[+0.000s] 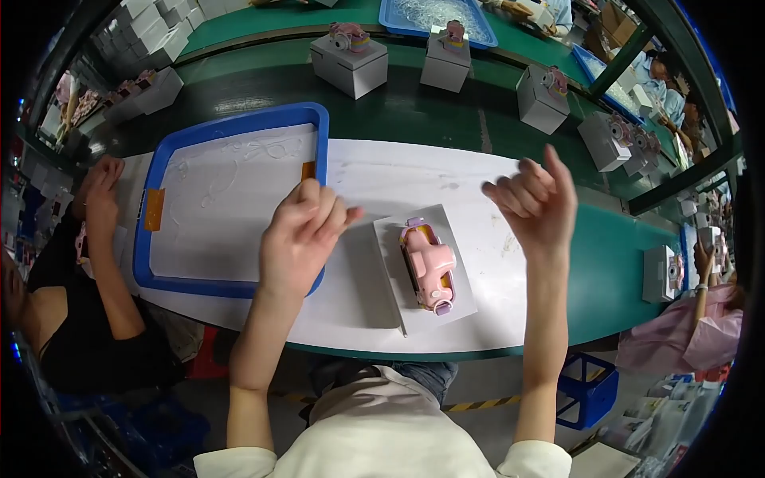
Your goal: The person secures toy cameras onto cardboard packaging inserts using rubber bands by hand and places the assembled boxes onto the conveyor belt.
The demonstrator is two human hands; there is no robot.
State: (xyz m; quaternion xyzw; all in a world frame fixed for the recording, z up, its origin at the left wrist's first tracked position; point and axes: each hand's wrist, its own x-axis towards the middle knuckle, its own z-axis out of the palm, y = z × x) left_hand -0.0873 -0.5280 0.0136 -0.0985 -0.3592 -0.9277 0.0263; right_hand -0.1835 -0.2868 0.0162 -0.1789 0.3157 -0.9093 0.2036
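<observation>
A pink toy camera (432, 267) lies on a white box (464, 293) in front of me. My left hand (305, 235) is raised between this box and the blue-rimmed tray (321, 135), fingers curled and one fingertip pointing right. Up and to the right of the box is my right hand (535, 199), one finger raised and the others curled. Neither hand touches the toy or box. Anything thin within the fingers is too small to make out. Thin clear loops (279, 150) lie in the tray.
Behind the worktable, several white boxes (351, 72) bear pink toys on a green conveyor (271, 84). At the left, a co-worker's hands (102, 187) are near the tray. Another co-worker in pink (677, 331) is at the right. A blue stool (588, 390) stands below.
</observation>
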